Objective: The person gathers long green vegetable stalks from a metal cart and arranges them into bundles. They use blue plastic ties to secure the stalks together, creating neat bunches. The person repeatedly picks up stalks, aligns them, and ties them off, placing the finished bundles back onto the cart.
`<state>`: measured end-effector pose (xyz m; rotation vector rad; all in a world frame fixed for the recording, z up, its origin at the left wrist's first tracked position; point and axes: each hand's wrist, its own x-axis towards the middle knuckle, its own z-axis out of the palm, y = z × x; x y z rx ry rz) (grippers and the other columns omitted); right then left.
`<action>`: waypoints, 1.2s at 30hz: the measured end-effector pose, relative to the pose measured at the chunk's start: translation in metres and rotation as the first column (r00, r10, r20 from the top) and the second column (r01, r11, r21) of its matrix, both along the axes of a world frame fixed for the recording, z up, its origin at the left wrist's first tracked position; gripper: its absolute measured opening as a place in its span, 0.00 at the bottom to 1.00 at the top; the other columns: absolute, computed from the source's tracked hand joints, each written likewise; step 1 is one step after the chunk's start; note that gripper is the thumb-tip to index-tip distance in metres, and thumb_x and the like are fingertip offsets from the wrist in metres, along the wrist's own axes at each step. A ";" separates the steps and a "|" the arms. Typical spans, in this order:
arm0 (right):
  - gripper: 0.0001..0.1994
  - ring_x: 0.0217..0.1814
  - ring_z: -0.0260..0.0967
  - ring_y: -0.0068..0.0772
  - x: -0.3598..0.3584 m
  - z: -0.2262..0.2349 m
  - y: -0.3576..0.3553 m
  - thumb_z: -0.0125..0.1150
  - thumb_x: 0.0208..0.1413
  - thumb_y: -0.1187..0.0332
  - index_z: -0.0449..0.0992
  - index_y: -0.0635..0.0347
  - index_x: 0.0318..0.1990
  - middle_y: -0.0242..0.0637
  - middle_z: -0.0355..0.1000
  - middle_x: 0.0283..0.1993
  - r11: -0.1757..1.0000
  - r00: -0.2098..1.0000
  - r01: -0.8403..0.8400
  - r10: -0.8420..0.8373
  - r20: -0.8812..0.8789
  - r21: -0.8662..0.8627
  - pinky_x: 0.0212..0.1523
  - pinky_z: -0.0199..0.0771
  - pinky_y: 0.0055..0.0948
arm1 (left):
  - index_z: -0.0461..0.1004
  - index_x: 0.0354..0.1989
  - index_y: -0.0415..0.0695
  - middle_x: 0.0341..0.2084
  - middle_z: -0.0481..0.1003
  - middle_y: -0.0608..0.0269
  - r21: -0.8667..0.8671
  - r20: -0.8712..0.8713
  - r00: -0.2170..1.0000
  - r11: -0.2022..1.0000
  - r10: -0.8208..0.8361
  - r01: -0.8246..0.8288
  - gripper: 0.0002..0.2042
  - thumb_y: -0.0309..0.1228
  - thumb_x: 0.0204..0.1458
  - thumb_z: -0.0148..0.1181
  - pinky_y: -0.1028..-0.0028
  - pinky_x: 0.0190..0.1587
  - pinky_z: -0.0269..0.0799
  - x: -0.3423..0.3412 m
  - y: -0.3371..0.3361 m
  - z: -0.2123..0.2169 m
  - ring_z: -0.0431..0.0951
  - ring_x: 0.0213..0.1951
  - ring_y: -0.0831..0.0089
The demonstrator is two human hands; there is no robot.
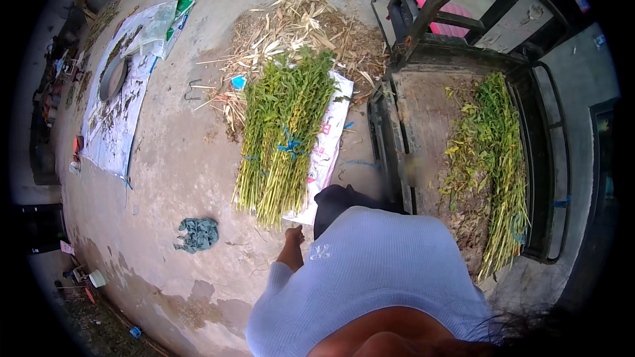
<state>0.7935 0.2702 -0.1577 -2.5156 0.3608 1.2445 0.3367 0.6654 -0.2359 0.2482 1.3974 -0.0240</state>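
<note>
Your left hand (pixel 294 235) hangs low w/ fingers curled loosely, gripping nothing that shows, and it sits just short of the cut ends of the tied bundles of green stalks (pixel 286 133), which lie on a white sack (pixel 331 133) on the concrete floor (pixel 185 158). Your right hand isn't in view at all, hidden under your pale-blue top, so can't tell its state. Main risk as I judge it: if you grab the bundles by the loose stalk ends nearest the left hand, stalks may slip out of the blue tie (pixel 290 147) and scatter, b/c the tie sits further up, beyond the hand, approx mid-bundle. Second risk: dragging them could pull the sack along and pick up the dry straw pile (pixel 297 26) lying past the leafy tips, mixing trash into the greens. Also watch the cart (pixel 423 112), off to the right of the left hand and close beside the sack; its metal edge could snag leaves or your sleeve on a one-handed swing. More green stalks (pixel 503 165) already lie in the cart bed, well right of the hand. A crumpled green cloth (pixel 197 235) lies on the floor, left of the hand, apart from it.
</note>
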 end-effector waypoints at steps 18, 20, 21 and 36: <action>0.13 0.17 0.68 0.29 -0.181 -0.030 -0.113 0.54 0.47 0.63 0.71 0.62 0.18 0.36 0.69 0.16 0.840 0.859 0.504 -0.512 -0.015 0.198 0.18 0.69 0.29 | 0.70 0.23 0.41 0.15 0.69 0.65 0.735 -0.120 0.384 0.178 -0.915 0.654 0.04 0.27 0.43 0.55 0.77 0.20 0.64 0.398 0.033 0.034 0.68 0.17 0.75; 0.15 0.13 0.67 0.29 -0.211 -0.040 -0.132 0.56 0.47 0.63 0.70 0.64 0.16 0.38 0.68 0.14 0.544 0.549 0.835 -0.807 -0.217 0.088 0.13 0.68 0.30 | 0.72 0.25 0.41 0.17 0.72 0.65 0.895 -0.192 0.132 -0.118 -0.973 0.430 0.04 0.28 0.43 0.56 0.77 0.24 0.66 0.415 -0.003 0.025 0.70 0.19 0.76; 0.14 0.13 0.66 0.30 -0.217 -0.043 -0.136 0.56 0.47 0.63 0.70 0.65 0.16 0.38 0.68 0.14 0.501 0.508 0.861 -0.837 -0.206 0.085 0.13 0.68 0.30 | 0.73 0.26 0.41 0.18 0.73 0.66 0.928 -0.204 0.071 -0.170 -0.976 0.331 0.04 0.28 0.42 0.57 0.77 0.25 0.68 0.424 -0.016 0.023 0.71 0.20 0.76; 0.07 0.29 0.69 0.49 0.133 -0.027 -0.235 0.54 0.40 0.66 0.75 0.58 0.23 0.48 0.70 0.26 0.770 0.405 0.568 -0.570 0.715 0.292 0.32 0.70 0.40 | 0.71 0.31 0.37 0.24 0.74 0.59 0.451 -0.223 0.316 0.189 -0.922 0.872 0.07 0.27 0.45 0.55 0.73 0.28 0.74 0.458 -0.030 0.062 0.75 0.27 0.70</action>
